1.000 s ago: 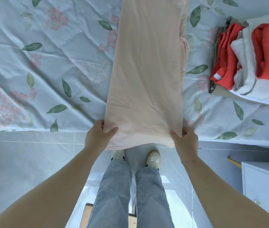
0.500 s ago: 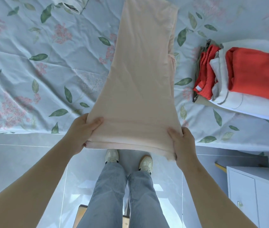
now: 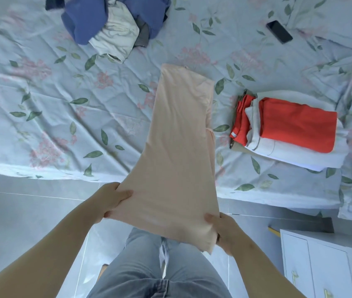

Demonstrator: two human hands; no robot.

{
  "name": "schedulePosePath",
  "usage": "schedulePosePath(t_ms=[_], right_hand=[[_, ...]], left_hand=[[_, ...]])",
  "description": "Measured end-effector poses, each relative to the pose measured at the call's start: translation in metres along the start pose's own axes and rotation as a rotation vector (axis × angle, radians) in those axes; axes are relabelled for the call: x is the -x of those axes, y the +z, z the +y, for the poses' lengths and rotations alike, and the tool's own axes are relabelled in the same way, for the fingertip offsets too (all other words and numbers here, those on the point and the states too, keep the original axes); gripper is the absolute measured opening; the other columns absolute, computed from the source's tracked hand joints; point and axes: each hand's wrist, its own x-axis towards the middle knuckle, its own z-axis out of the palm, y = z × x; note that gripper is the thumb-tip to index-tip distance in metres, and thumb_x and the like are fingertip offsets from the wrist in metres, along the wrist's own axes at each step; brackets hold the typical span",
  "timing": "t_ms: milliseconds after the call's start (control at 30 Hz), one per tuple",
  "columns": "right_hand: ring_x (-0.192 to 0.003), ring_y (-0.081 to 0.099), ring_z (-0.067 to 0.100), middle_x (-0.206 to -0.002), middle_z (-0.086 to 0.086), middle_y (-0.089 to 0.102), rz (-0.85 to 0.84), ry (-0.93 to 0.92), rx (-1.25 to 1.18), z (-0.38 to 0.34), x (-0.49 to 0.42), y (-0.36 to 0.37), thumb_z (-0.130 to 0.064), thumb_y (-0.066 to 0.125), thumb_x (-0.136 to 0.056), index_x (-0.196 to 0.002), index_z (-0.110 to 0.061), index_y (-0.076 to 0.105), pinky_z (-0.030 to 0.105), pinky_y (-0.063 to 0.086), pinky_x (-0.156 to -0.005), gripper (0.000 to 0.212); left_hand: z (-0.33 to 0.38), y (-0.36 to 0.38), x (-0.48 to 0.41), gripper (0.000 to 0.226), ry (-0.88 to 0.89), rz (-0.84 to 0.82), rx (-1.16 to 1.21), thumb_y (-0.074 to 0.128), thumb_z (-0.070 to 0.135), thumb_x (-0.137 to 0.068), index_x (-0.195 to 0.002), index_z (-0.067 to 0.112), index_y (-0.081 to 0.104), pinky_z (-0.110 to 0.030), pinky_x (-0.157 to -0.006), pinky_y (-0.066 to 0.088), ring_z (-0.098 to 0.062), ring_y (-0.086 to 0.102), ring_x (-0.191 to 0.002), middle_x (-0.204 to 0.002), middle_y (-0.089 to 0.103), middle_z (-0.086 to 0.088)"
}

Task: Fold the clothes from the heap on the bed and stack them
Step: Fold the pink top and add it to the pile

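A long peach garment [image 3: 177, 160], folded into a narrow strip, stretches from the middle of the bed [image 3: 63, 117] out past its near edge. My left hand [image 3: 111, 200] grips its near left corner, thumb on top. Its near right corner is held by my right hand [image 3: 221, 230], also with the thumb on top. The near end hangs lifted above the floor and my legs. A heap of unfolded blue, white and grey clothes [image 3: 114, 26] lies at the far side. A stack of folded clothes [image 3: 289, 127], red on top, sits to the right of the strip.
A black phone [image 3: 279, 31] lies on the bed at the far right, near a pillow [image 3: 338, 20]. A white cabinet [image 3: 329, 265] stands on the tiled floor at the lower right, close to my right arm.
Both hands have drawn the near end of the peach garment back and up off the bed edge. The view has pulled away, and the heap and phone now show.
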Motion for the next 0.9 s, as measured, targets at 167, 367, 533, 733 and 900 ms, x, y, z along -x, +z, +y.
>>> schedulePosePath(t_ms=[167,367,533,733,900], right_hand=[[-0.075,0.065,0.024,-0.087,0.009,0.069,0.003,-0.037,-0.065,-0.02,0.003,-0.008,-0.009,0.054,-0.094,-0.093,-0.007,0.06,0.032,0.054,-0.06,0.006],[-0.041,0.05,0.019,-0.083,0.013,0.057,0.075,-0.149,-0.202,-0.071,-0.004,-0.014,-0.006,0.053,-0.094,-0.128,-0.007,0.044,0.02,0.036,-0.035,0.035],[-0.04,0.048,0.02,-0.068,0.015,0.054,0.01,-0.137,-0.4,-0.122,-0.023,-0.01,-0.004,0.049,-0.095,-0.132,-0.012,0.046,0.023,0.041,-0.043,0.037],[-0.035,0.053,0.013,-0.043,0.004,0.054,0.037,-0.112,-0.669,-0.2,-0.064,0.006,0.003,0.043,-0.095,-0.077,-0.014,0.047,0.024,0.049,-0.041,0.025],[-0.049,0.053,0.01,-0.057,0.005,0.052,0.076,-0.12,-0.718,-0.271,-0.112,0.015,0.0,0.041,-0.097,-0.077,-0.01,0.047,0.02,0.049,-0.044,0.023]], left_hand=[[0.022,0.002,0.003,0.022,-0.01,0.043,0.12,0.057,0.021,-0.092,-0.112,0.012,0.059,-0.023,-0.052,0.041,-0.022,0.057,-0.066,-0.09,0.063,-0.01],[0.063,-0.012,-0.007,0.03,-0.062,-0.084,0.378,0.057,0.008,-0.092,-0.118,0.022,0.055,-0.012,-0.035,0.03,-0.009,0.032,-0.037,-0.053,0.057,0.0],[0.104,-0.029,-0.036,0.029,-0.088,-0.123,0.441,0.049,-0.001,-0.093,-0.108,0.021,0.06,-0.012,-0.031,0.03,-0.007,0.035,-0.031,-0.069,0.067,-0.002],[0.177,-0.048,-0.098,0.019,-0.287,-0.178,0.622,0.063,0.007,-0.086,-0.07,0.009,0.053,-0.01,-0.032,0.037,-0.008,0.039,-0.028,-0.041,0.043,0.0],[0.25,-0.057,-0.15,0.008,-0.335,-0.143,0.75,0.057,0.002,-0.087,-0.081,0.004,0.053,-0.015,-0.037,0.046,-0.011,0.051,-0.037,-0.062,0.049,-0.003]])
